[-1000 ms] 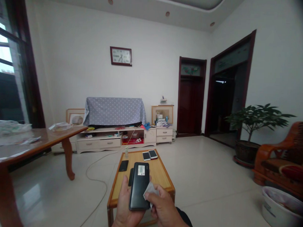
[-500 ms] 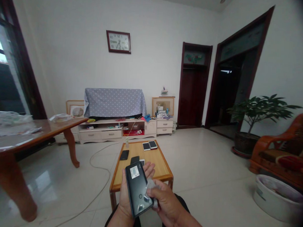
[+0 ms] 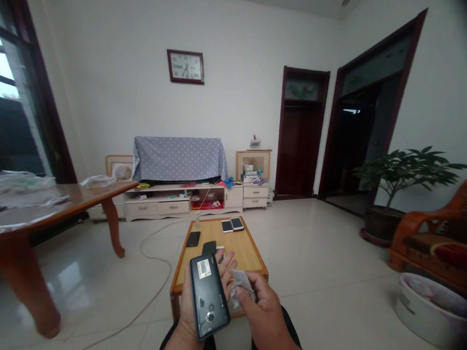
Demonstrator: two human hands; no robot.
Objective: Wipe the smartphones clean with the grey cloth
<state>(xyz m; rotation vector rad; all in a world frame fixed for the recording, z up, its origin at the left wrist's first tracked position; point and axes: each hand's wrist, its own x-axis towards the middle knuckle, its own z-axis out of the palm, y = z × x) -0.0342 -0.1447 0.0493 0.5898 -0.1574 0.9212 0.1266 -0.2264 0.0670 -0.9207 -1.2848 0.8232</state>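
Observation:
My left hand (image 3: 188, 308) holds a black phone (image 3: 208, 296) back side up, with a white sticker near its top end. My right hand (image 3: 261, 303) pinches a small crumpled white wipe (image 3: 240, 283) just to the right of the phone, apart from its surface. Both hands hover over the near edge of a small wooden table (image 3: 249, 254). On that table lie a black phone (image 3: 193, 239), another dark phone (image 3: 208, 247) and two light phones (image 3: 232, 225) at the far end.
A large brown table (image 3: 64, 205) with papers stands at the left. A white cable (image 3: 150, 254) runs over the tiled floor. A covered TV on a low cabinet (image 3: 177, 203) lines the far wall. A potted plant (image 3: 397, 191), wooden armchair (image 3: 438, 238) and white basin (image 3: 428, 309) are at the right.
My right hand has lifted the wipe off the phone and drawn it a little to the right. My left hand has turned the phone more upright. The view has dropped slightly.

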